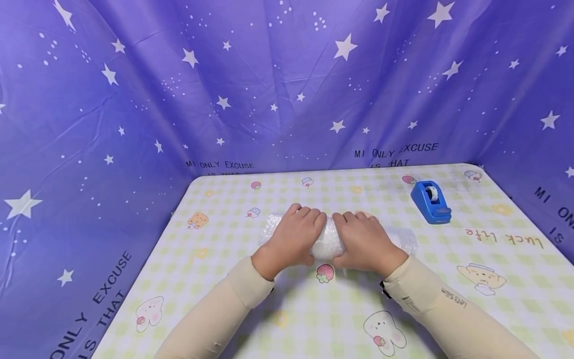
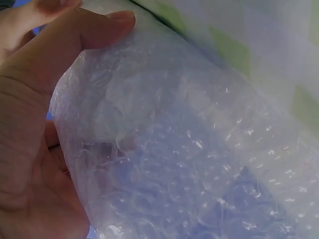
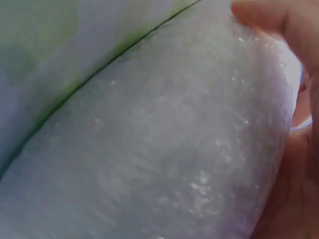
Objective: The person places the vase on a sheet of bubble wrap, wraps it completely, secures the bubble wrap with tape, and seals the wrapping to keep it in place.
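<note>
A clear roll of bubble wrap [image 1: 328, 240] lies crosswise near the middle of the table, its ends poking out past both hands. My left hand [image 1: 296, 234] grips its left part, with the thumb on the near side and the fingers over the top. On the right part, my right hand [image 1: 364, 242] holds it in the same way, close beside the left. The bubble wrap [image 2: 179, 149] fills much of the left wrist view, the left thumb pressing on it. In the right wrist view the bubble wrap [image 3: 164, 134] looks rounded; whatever may be inside is hidden.
A blue tape dispenser [image 1: 431, 203] with a roll of tape stands at the back right of the table. The table [image 1: 215, 309] has a green-and-white checked cover with cartoon prints. Purple star-patterned curtains [image 1: 278, 89] enclose its back and sides.
</note>
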A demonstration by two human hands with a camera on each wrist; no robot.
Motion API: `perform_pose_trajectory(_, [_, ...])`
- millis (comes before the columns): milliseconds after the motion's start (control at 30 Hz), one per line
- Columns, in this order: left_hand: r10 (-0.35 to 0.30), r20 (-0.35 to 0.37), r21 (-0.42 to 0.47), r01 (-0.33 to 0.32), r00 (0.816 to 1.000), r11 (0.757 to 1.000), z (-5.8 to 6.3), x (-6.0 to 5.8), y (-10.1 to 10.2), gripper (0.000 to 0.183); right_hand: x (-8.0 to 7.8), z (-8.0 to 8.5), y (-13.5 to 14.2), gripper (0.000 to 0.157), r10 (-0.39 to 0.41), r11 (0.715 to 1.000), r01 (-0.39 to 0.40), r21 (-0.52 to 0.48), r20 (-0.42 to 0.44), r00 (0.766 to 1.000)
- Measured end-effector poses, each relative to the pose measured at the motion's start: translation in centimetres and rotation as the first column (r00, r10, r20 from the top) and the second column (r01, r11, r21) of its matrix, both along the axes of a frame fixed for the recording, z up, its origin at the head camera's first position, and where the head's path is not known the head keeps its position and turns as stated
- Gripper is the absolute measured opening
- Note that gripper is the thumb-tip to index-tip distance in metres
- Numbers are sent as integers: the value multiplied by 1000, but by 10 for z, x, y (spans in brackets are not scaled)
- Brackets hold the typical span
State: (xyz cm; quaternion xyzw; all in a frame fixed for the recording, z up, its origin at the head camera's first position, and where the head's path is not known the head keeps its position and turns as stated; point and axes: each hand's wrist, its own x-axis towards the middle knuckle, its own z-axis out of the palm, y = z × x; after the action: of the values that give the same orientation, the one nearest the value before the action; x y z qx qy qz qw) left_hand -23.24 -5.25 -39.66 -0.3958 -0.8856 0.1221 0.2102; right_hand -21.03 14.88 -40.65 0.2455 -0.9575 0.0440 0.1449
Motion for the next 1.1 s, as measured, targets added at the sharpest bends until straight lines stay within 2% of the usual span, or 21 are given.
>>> perform_pose_trajectory(167, [-11,48,13,11,999,1000,4,-2,0,87,1,-2,0,96,5,1000,-5,-1,-25,1000])
perform_pose_trajectory(400, [-2,121,15,0,993,1000,9,-5,-1,86,1,-4,1,91,28,999,-29,-15,-55,998])
perform_pose_trajectory(633, [4,178,9,-6,984,1000,13,-8,0,86,0,-9,5,98,37,999,-39,-37,-65,997])
perform_pose_trajectory(867, [0,233,15,-3,972,1000,14,-13,-1,91,5,-11,9,102,5,1000,-9,-30,-111,994])
perform_pose_trajectory(1100, [1,279,10,-3,960,1000,17,-14,-1,88,10,-11,11,97,0,1000,-2,-11,-123,992])
